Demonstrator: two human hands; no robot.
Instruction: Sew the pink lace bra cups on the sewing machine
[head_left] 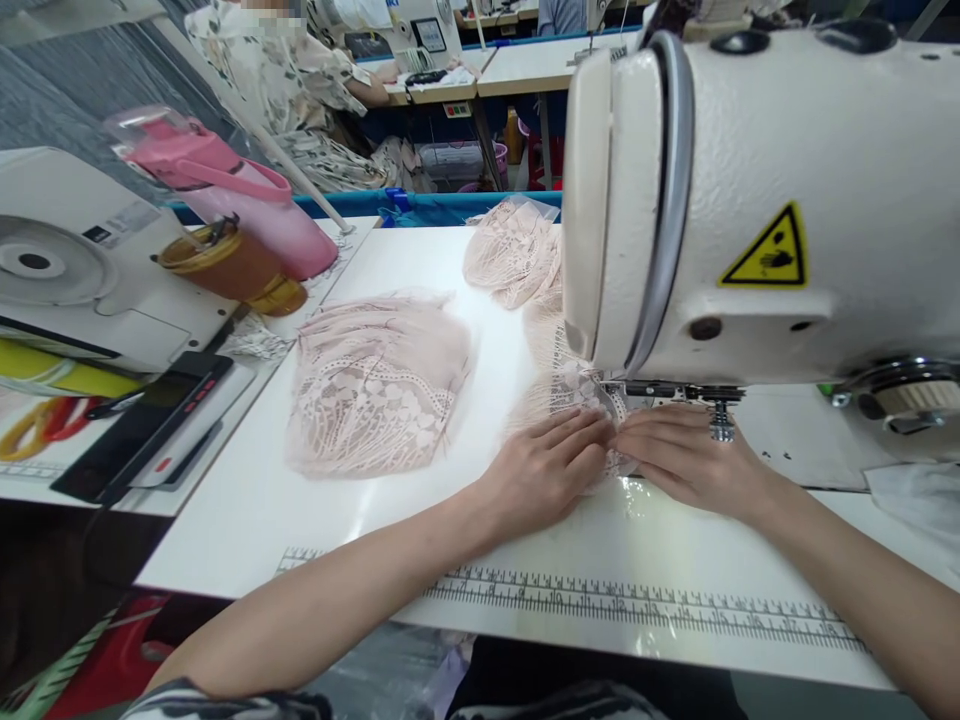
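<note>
A pale pink lace piece [571,378] lies under the head of a white sewing machine [750,180], partly hidden by the machine and my hands. My left hand [551,465] rests on the lace just left of the presser foot area, fingers stretched out and lying flat. From the right, my right hand [686,455] reaches in below the needle bar, its fingers extended flat on the lace's edge. The fingertips of both hands nearly meet. The needle tip cannot be made out. Left of my hands, a flat stack of pink lace pieces [379,385] lies on the white table [420,520].
Another lace bundle [514,250] sits behind the machine head. At left are a pink bottle [247,200], a brown cup [229,265], a black phone-like slab [146,425] and scissors [49,425]. A printed ruler [600,597] runs along the front edge. A person [277,80] sits beyond.
</note>
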